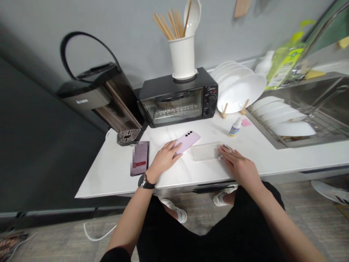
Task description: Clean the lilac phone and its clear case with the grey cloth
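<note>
A lilac phone (188,140) lies camera side up on the white counter. My left hand (167,154), with a watch at the wrist, has its fingers closed around the near end of the phone. To the right of the phone lies a clear phone case (205,151), flat on the counter. My right hand (237,162) has its fingers together on the right end of that case. A small whitish-grey bit shows at these fingertips; I cannot tell what it is. Left of my left wrist lies a second phone-sized item (140,158), partly pixelated.
Behind my hands stands a black toaster oven (177,98) with a white utensil holder (182,56) on top. A water dispenser (100,98) is at left. At right are a small spray bottle (235,127), a pink pad (246,122), upright plates (241,91) and a sink (272,142).
</note>
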{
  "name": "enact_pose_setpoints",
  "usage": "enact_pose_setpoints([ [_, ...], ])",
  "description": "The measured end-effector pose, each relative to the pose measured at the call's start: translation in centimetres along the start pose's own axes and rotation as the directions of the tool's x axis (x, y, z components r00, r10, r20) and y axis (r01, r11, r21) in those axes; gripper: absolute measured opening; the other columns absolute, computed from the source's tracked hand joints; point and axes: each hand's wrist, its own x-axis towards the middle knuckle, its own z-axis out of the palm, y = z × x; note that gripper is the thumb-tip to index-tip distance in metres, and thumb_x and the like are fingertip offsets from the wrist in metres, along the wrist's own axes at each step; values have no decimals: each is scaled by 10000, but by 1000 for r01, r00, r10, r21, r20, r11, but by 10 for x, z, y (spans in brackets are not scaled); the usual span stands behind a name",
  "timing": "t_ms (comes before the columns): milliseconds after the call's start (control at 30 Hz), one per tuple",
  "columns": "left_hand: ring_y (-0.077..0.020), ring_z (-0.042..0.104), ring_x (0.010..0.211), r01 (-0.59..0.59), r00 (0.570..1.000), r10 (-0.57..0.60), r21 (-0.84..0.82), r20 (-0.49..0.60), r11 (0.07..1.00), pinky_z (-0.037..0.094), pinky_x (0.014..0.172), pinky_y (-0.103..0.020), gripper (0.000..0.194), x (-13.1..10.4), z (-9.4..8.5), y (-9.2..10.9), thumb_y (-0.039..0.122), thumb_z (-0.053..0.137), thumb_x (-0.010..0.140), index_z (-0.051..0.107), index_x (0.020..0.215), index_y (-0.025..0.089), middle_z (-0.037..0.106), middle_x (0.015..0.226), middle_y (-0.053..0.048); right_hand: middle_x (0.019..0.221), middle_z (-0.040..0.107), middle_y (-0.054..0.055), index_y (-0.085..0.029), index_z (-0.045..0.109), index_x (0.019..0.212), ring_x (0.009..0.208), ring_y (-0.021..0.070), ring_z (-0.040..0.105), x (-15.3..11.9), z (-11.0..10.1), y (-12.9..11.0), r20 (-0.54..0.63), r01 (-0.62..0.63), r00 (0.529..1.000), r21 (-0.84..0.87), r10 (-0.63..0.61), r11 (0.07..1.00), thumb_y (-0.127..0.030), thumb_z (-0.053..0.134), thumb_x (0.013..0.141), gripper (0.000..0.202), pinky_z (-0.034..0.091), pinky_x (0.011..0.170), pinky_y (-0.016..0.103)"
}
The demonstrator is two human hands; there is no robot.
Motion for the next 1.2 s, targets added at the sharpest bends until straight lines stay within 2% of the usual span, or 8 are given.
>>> enact_pose_setpoints([
  [133,-188,430,953,25,1000,-25,33,-3,999,316,810,-318,359,-2,1,5,248,298,725,361,1078,223,422,1107,-44,1161,307,-63,-297,292,1104,1060,146,260,-3,2,-4,-18,-48,999,-20,47,999,-240,292,755,354,281,901,320],
  [267,-186,532,691,202,979,-202,2,-38,979,377,659,-307,341,-2,0,4,265,259,739,387,1050,209,563,851,-64,1142,339,-61,-307,332,1075,1050,158,285,9,9,-14,-49,-50,997,42,52,998,-240,278,756,330,326,861,341],
  [467,-173,517,620,309,906,-363,-248,-216,918,385,608,-301,298,-9,-16,-1,307,280,735,457,951,203,556,723,-44,1129,372,-8,-256,351,1071,1034,182,322,37,7,-34,-136,-77,985,219,109,973,-247,242,762,328,323,833,353],
  [600,-141,516,615,311,897,-395,-352,-198,883,425,517,-264,310,-26,-22,10,303,235,749,438,960,201,537,757,-29,927,533,27,-239,344,1075,777,180,521,39,0,-41,-116,-146,971,399,207,905,-325,184,766,358,420,642,313],
  [667,-125,514,621,323,902,-415,-448,-121,834,441,492,-241,308,-32,-17,20,299,225,751,426,975,232,540,770,-12,808,570,8,-230,367,1052,656,144,542,37,-1,-43,-81,-143,977,441,197,886,-347,152,767,375,425,572,263],
  [833,-115,521,595,354,926,-362,-575,105,738,456,478,-245,312,-30,4,42,310,248,745,374,1026,258,546,796,-7,622,545,-28,-203,496,829,543,109,490,25,6,-40,-1,-161,983,474,183,865,-414,219,738,360,377,492,200],
  [1000,-199,446,924,202,974,-227,-434,-6,878,409,759,-329,550,-29,10,55,308,524,588,302,1089,263,428,1057,-36,522,480,-21,-185,509,692,500,110,417,16,12,-30,28,-226,970,455,240,861,-443,262,710,357,326,467,205],
  [1200,-247,412,957,169,982,-186,-271,-41,948,323,840,-392,503,-32,8,61,288,503,607,330,1079,268,442,1033,-52,492,462,-22,-207,508,638,489,117,389,13,4,-27,83,-262,963,492,255,830,-413,327,692,280,313,494,221],
])
